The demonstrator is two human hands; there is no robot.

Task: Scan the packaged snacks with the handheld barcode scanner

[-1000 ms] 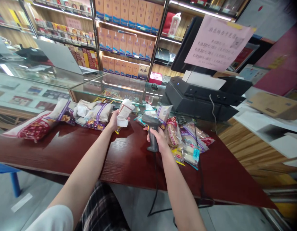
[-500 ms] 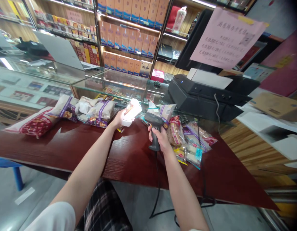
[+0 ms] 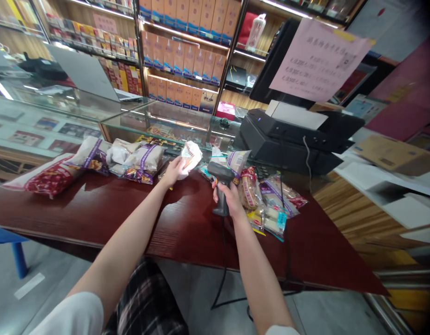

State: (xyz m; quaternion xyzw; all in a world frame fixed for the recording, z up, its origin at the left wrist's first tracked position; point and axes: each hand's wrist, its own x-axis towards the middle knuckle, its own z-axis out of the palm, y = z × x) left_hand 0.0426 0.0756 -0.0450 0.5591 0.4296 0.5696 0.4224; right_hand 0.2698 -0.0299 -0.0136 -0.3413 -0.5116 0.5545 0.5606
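Observation:
My left hand is closed on a white packet with some printing, held up over the dark red table. In my right hand is a black handheld scanner, gripped by its handle, its head level with the packet and a short gap between them. A cable hangs from the scanner down past the table edge. Bagged snacks lie right beside my right hand. To the left of my left hand rest purple-and-white bags and a red-and-white bag.
Behind the table stands a glass display case. At the right are a black printer-like machine and a monitor with a pink paper sign. A laptop sits at the back left. A blue stool is at lower left.
The white packet has turned in my left hand; its bright glare has faded and its printing shows more. My right hand still holds the scanner. The whole view has shifted slightly.

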